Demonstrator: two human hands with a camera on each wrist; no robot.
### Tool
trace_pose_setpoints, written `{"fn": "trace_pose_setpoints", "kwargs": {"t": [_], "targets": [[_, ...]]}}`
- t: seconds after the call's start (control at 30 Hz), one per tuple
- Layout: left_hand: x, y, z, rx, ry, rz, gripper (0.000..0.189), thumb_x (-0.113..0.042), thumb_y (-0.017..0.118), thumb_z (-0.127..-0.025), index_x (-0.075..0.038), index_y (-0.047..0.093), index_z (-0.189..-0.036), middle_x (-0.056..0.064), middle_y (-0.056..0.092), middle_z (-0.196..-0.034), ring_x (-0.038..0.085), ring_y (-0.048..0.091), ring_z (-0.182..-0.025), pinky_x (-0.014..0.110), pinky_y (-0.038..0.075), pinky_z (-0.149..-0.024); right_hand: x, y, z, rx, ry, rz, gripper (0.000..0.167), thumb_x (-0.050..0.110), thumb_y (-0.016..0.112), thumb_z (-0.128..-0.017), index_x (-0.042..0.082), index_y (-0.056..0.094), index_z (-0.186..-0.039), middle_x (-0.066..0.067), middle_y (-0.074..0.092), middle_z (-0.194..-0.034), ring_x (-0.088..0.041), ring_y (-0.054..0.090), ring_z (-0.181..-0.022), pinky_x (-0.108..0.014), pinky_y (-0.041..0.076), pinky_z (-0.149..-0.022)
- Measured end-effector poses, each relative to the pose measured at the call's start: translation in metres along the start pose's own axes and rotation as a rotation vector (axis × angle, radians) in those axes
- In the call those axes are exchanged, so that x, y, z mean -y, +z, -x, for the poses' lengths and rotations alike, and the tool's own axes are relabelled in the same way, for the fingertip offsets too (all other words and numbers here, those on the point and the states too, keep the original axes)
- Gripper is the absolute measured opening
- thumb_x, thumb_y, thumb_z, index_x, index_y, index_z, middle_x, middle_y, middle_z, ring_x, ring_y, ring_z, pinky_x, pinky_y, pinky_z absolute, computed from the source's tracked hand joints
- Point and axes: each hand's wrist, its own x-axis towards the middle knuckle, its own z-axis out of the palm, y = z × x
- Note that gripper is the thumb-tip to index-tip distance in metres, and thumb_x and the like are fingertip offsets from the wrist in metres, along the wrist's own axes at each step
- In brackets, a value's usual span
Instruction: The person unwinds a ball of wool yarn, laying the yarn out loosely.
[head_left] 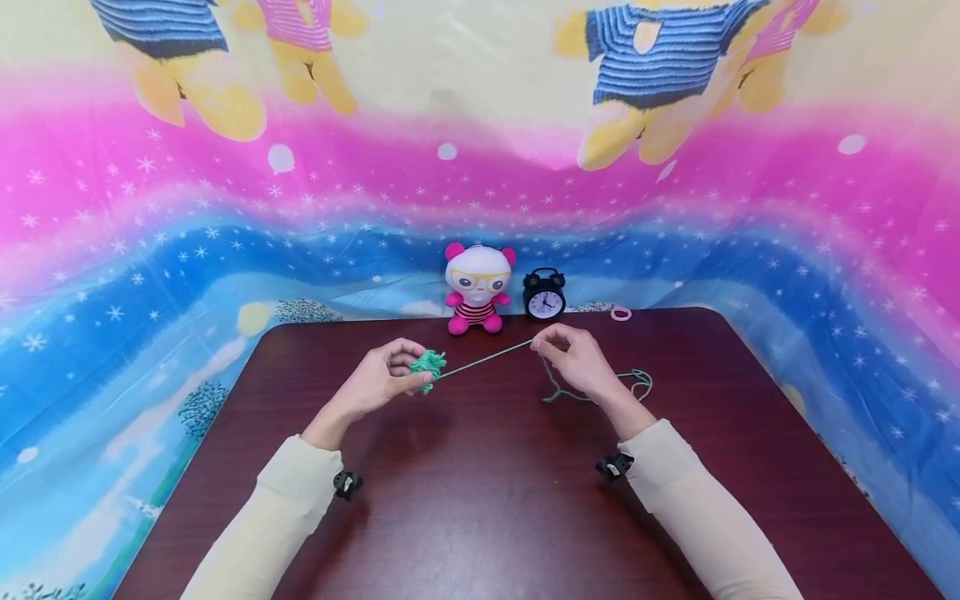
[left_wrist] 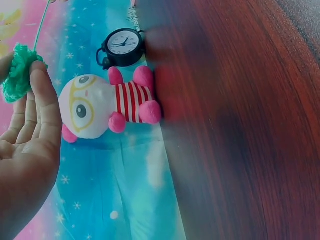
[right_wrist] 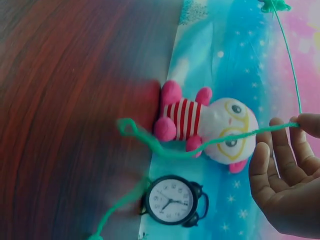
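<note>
A small bundle of green yarn is pinched between the thumb and fingers of my left hand, raised over the table. From it a single yarn strand runs taut up to my right hand, whose thumb and forefinger pinch it. Past that pinch, the loose yarn tail hangs down in the right wrist view. In the head view, a loop of the tail shows beside the right wrist. The left wrist view shows the yarn bundle at the left fingertips.
A pink and white plush panda sits at the table's back edge. To its right stand a black alarm clock and a pink ring-shaped band. The dark wooden table meets a printed cloth backdrop behind.
</note>
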Motion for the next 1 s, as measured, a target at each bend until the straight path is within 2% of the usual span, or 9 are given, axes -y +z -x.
{"fn": "trace_pose_setpoints", "kwargs": {"t": [0.07, 0.13, 0.23, 0.33, 0.5, 0.63, 0.83, 0.9, 1.0], "targets": [[0.000, 0.000, 0.000, 0.014, 0.013, 0.012, 0.050, -0.018, 0.076, -0.089, -0.010, 0.056, -0.135, 0.012, 0.067, -0.103, 0.016, 0.071, -0.082, 0.048, 0.060, -0.079, -0.002, -0.003, 0.001, -0.004, 0.011, -0.003, 0.017, 0.032, 0.063, -0.099, 0.018, 0.070, -0.104, -0.008, 0.073, -0.107, -0.021, 0.065, -0.095, -0.033, 0.053, -0.080], [0.000, -0.001, 0.000, 0.024, 0.017, 0.009, 0.052, -0.018, 0.076, -0.089, -0.012, 0.057, -0.137, 0.014, 0.068, -0.105, 0.017, 0.073, -0.082, 0.045, 0.061, -0.079, -0.003, -0.005, 0.002, -0.004, 0.019, -0.004, 0.017, 0.032, 0.062, -0.099, 0.018, 0.070, -0.105, -0.008, 0.073, -0.109, -0.022, 0.066, -0.097, -0.033, 0.054, -0.079], [0.000, -0.002, 0.001, 0.027, 0.009, -0.018, 0.044, -0.019, 0.076, -0.089, -0.009, 0.062, -0.130, 0.014, 0.070, -0.103, 0.023, 0.074, -0.082, 0.038, 0.062, -0.076, -0.005, -0.008, 0.002, -0.004, 0.025, -0.010, 0.018, 0.032, 0.062, -0.100, 0.017, 0.070, -0.105, -0.011, 0.072, -0.111, -0.025, 0.066, -0.099, -0.032, 0.055, -0.077], [-0.001, -0.003, 0.002, 0.023, -0.010, -0.029, 0.039, -0.018, 0.077, -0.089, -0.007, 0.062, -0.123, 0.013, 0.071, -0.102, 0.028, 0.074, -0.083, 0.037, 0.061, -0.076, -0.008, -0.011, 0.002, -0.007, 0.030, -0.014, 0.019, 0.032, 0.062, -0.100, 0.016, 0.070, -0.106, -0.013, 0.072, -0.111, -0.028, 0.066, -0.100, -0.031, 0.055, -0.077], [-0.001, -0.005, 0.003, 0.027, 0.004, -0.036, 0.044, -0.014, 0.076, -0.089, -0.007, 0.060, -0.129, 0.014, 0.070, -0.106, 0.019, 0.072, -0.085, 0.049, 0.060, -0.080, -0.014, -0.019, 0.003, -0.031, 0.042, -0.021, 0.023, 0.036, 0.061, -0.100, 0.015, 0.070, -0.107, -0.009, 0.072, -0.108, -0.033, 0.065, -0.102, -0.034, 0.056, -0.078], [0.000, -0.006, 0.003, 0.031, 0.028, -0.040, 0.046, -0.013, 0.076, -0.089, -0.008, 0.061, -0.133, 0.017, 0.069, -0.109, 0.018, 0.071, -0.087, 0.043, 0.061, -0.078, -0.017, -0.027, 0.003, -0.051, 0.056, -0.037, 0.026, 0.036, 0.060, -0.101, 0.013, 0.069, -0.108, -0.011, 0.071, -0.111, -0.032, 0.064, -0.103, -0.038, 0.057, -0.080], [0.001, -0.008, 0.005, 0.019, 0.018, -0.071, 0.037, -0.018, 0.076, -0.089, -0.009, 0.067, -0.124, 0.014, 0.071, -0.103, 0.025, 0.073, -0.086, 0.031, 0.061, -0.073, -0.023, -0.042, 0.004, -0.094, 0.086, -0.028, 0.030, 0.038, 0.057, -0.101, 0.012, 0.068, -0.111, -0.014, 0.070, -0.116, -0.020, 0.063, -0.098, -0.029, 0.056, -0.076], [0.001, -0.008, 0.006, 0.010, 0.015, -0.083, 0.032, -0.019, 0.076, -0.089, -0.008, 0.069, -0.118, 0.012, 0.071, -0.099, 0.032, 0.072, -0.086, 0.031, 0.061, -0.072, -0.026, -0.048, 0.006, -0.109, 0.090, -0.023, 0.033, 0.040, 0.057, -0.101, 0.011, 0.068, -0.111, -0.014, 0.070, -0.116, -0.019, 0.063, -0.099, -0.027, 0.056, -0.075], [0.003, -0.009, 0.006, -0.004, 0.017, -0.092, 0.028, -0.019, 0.076, -0.089, -0.006, 0.069, -0.113, 0.010, 0.072, -0.095, 0.034, 0.072, -0.085, 0.034, 0.061, -0.073, -0.030, -0.056, 0.007, -0.129, 0.099, -0.028, 0.035, 0.043, 0.056, -0.101, 0.011, 0.068, -0.111, -0.011, 0.069, -0.116, -0.023, 0.062, -0.103, -0.027, 0.056, -0.076]]}}
